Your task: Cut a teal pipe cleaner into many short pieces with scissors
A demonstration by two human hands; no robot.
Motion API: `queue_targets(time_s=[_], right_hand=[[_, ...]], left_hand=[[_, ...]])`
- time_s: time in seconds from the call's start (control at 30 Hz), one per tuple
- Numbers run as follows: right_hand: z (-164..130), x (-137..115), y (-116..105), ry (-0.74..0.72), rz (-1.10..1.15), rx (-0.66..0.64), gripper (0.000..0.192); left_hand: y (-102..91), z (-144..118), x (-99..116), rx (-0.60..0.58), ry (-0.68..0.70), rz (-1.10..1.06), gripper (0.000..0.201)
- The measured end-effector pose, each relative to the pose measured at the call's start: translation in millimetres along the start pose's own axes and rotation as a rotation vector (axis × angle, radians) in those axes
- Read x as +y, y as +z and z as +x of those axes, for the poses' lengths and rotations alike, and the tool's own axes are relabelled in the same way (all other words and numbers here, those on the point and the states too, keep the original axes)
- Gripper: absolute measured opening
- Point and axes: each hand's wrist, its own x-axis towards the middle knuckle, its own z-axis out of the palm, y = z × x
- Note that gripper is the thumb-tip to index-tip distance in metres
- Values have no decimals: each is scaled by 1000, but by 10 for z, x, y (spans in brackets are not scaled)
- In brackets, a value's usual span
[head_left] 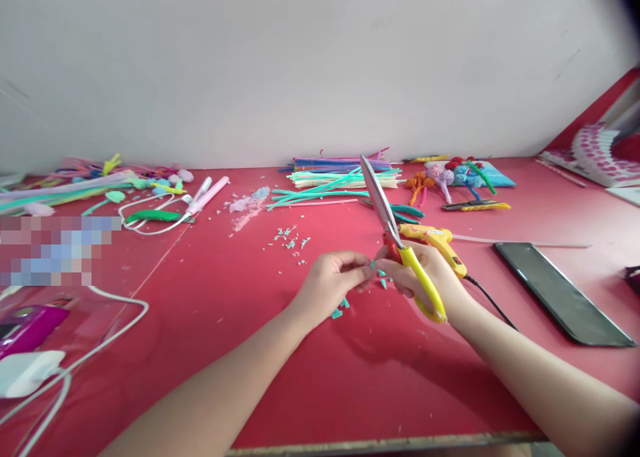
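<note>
1. The left hand (333,280) pinches a small teal piece (379,272) between its closed fingertips.
2. The right hand (425,274) is wrapped around the scissors (400,240), blades closed and pointing up, just right of the piece.
3. Teal scraps (340,308) lie under the fingers.

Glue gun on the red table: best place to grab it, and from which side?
Probably the glue gun body's bare yellow stretch, coming from above and the far side. It lies flat, and the right hand with the scissors blocks the near side; its cord trails right.
</note>
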Motion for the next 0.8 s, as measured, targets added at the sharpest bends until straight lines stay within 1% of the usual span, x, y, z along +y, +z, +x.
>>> queue_targets(time_s=[0.07,0.23,0.37,0.47,0.53,0.6,0.7,0.8], right_hand=[[-5,-8,4,10,-6,2,11],[-9,-11,27,29,-80,18,7],[-1,11,14,-3,-129,19,16],[18,57,-15,-73,-255,45,27],[28,91,-24,-121,-385,57,31],[33,117,-18,-134,-524,65,33],[30,139,12,-128,-693,81,34],[27,153,38,-137,-763,76,34]], left_hand=[[11,-9,4,-12,-9,48,15],[58,-23,5,53,-30,52,10],[52,-4,1,73,-50,-39,10],[-13,30,-7,158,1,-107,11],[-75,50,-6,236,61,-146,11],[-134,61,4,297,117,-175,11],[-203,62,34,328,181,-185,8],[-243,56,68,345,223,-186,8]])
